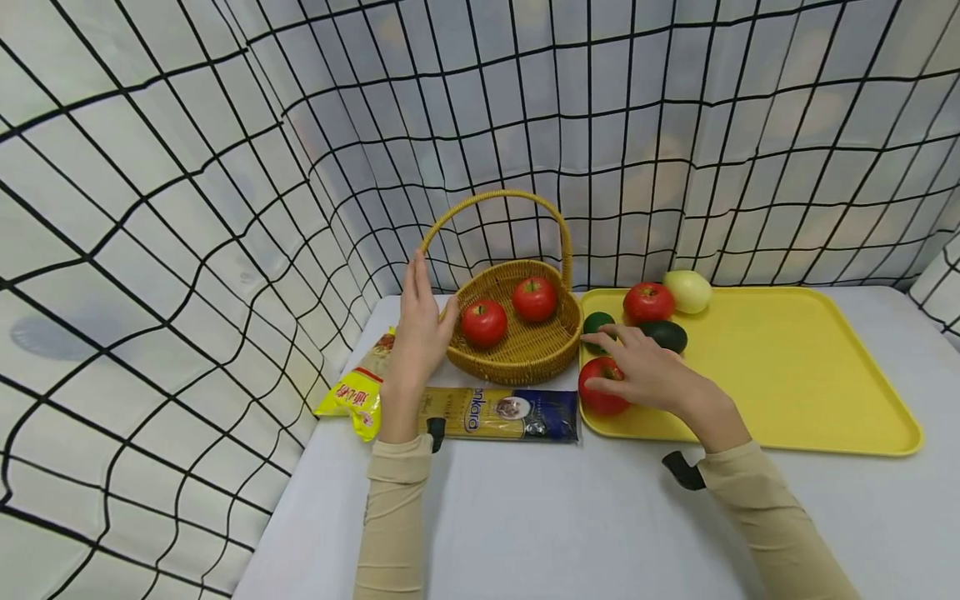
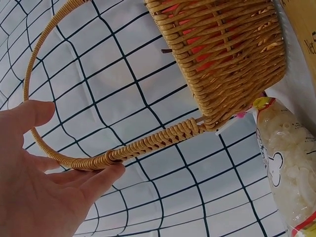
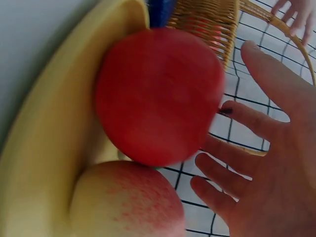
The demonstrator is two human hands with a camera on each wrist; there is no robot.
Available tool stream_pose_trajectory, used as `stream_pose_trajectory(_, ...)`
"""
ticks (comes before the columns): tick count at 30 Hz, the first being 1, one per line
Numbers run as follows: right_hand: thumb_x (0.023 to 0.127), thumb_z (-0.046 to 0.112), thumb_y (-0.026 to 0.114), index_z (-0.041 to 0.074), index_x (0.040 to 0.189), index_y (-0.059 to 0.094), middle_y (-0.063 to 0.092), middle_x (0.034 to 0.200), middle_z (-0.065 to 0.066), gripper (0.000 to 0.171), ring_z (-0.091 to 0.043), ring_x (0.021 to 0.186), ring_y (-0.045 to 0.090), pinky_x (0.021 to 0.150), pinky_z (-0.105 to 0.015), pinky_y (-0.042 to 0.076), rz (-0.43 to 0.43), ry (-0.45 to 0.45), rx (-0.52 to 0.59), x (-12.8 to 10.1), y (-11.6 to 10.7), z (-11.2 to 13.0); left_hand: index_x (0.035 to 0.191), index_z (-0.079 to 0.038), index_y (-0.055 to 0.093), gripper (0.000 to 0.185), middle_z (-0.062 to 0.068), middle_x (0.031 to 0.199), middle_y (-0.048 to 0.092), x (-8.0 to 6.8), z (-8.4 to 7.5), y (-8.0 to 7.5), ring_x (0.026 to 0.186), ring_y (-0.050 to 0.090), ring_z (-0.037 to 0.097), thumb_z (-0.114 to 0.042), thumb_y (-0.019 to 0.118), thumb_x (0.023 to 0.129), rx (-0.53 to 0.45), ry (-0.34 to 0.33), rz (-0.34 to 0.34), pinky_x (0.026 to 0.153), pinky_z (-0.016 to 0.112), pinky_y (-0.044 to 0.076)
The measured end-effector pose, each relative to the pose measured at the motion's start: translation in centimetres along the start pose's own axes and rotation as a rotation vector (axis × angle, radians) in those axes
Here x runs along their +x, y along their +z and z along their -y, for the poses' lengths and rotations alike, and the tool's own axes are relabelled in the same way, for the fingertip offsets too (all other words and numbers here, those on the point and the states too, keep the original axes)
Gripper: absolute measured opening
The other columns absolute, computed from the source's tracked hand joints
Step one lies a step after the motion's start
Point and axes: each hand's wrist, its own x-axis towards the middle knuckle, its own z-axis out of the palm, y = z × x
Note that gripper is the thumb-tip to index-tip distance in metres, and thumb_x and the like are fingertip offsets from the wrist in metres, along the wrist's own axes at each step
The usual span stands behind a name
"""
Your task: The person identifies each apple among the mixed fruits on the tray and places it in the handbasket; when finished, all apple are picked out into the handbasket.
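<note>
Head view: between eight and nine o'clock on the yellow tray, red apple next to the right grip, fingers spread, contact unclear; peach beside the apple, seen from the right wrist. Toward ten o'clock, wicker basket with two red apples; at its nine o'clock, left grip, fingers extended, handle between thumb and fingers. At basket's six o'clock, pasta packet on worktop.

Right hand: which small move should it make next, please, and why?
Probably the right hand should close around the red apple in the yellow tray's near-left corner: its fingers are spread beside that apple, not curled round it, and the basket already holds two similar red apples.
</note>
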Motion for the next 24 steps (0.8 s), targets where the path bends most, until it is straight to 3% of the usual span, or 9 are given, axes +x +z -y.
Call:
stream_pose_trajectory(8, 0.096, 0.048, 0.068, 0.005, 0.154, 0.043, 0.038, 0.157, -0.029, 0.077, -0.052, 0.144, 0.037, 0.114, -0.068, 0.040, 0.108, 0.028, -0.011, 0.4, 2.0, -0.2, 0.166, -0.021, -0.009, 0.085, 0.012, 0.175, -0.001, 0.1, 0.1, 0.0, 0.161, 0.013, 0.036, -0.030, 0.052, 0.107, -0.008, -0.003, -0.002, 0.125, 0.057, 0.032)
stream_pose_trajectory(24, 0.089, 0.046, 0.077, 0.014, 0.158, 0.037, 0.033, 0.159, -0.025, 0.085, -0.048, 0.142, 0.039, 0.108, -0.067, 0.047, 0.208, 0.096, 0.021, 0.5, 2.5, 0.1, 0.166, -0.022, -0.011, 0.084, 0.013, 0.175, -0.001, 0.0, 0.0, -0.1, 0.161, 0.013, 0.034, -0.033, 0.050, 0.108, -0.002, -0.001, 0.002, 0.125, 0.055, 0.032)
